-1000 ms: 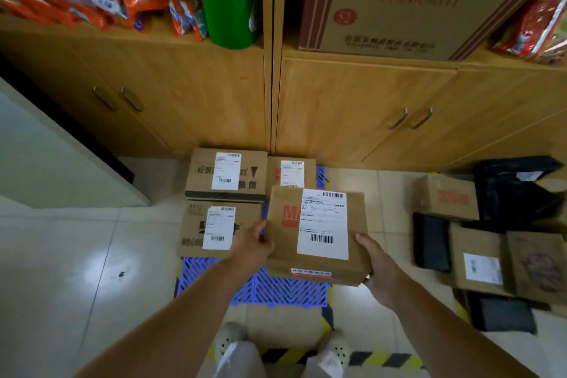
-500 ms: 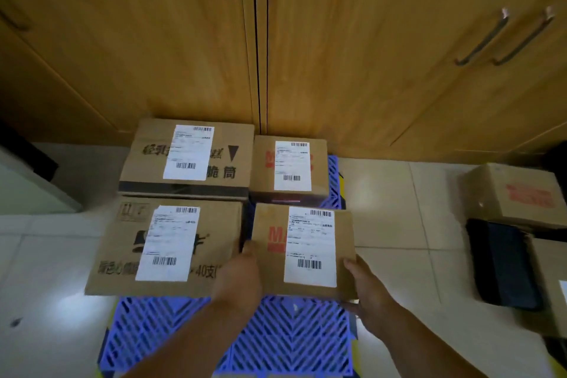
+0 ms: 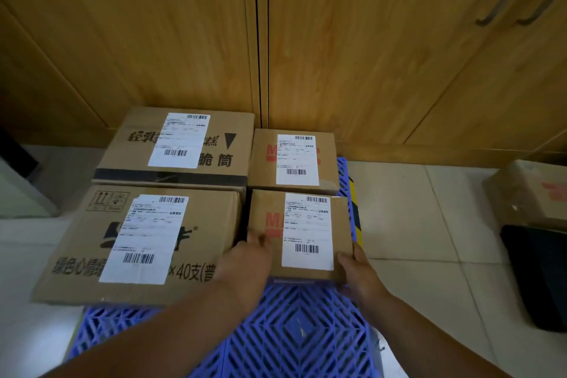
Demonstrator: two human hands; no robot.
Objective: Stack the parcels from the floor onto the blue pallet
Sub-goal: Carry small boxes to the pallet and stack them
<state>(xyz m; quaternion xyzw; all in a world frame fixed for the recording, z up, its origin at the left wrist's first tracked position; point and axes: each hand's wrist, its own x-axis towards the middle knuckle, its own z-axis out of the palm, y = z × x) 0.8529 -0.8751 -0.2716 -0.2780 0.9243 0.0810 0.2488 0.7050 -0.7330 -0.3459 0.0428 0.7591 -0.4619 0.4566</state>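
A small cardboard parcel point(image 3: 299, 233) with a white label and red print sits on the blue pallet point(image 3: 294, 331), right of a large box point(image 3: 141, 242) and in front of another small parcel point(image 3: 293, 159). My left hand point(image 3: 245, 264) grips its near-left corner with fingers on top. My right hand point(image 3: 357, 273) holds its near-right corner, thumb on the top face. A second large box point(image 3: 181, 147) lies at the pallet's back left.
Wooden cabinet doors point(image 3: 337, 40) rise directly behind the pallet. On the tiled floor point(image 3: 414, 218) at the right lie a cardboard parcel point(image 3: 534, 193) and a black bag parcel point(image 3: 540, 273). A white unit point(image 3: 18, 190) stands at the far left.
I have bent down and closer; the small parcel has gone from held in the air to lying low on the pallet beside the other boxes. Both hands stay on its near corners.
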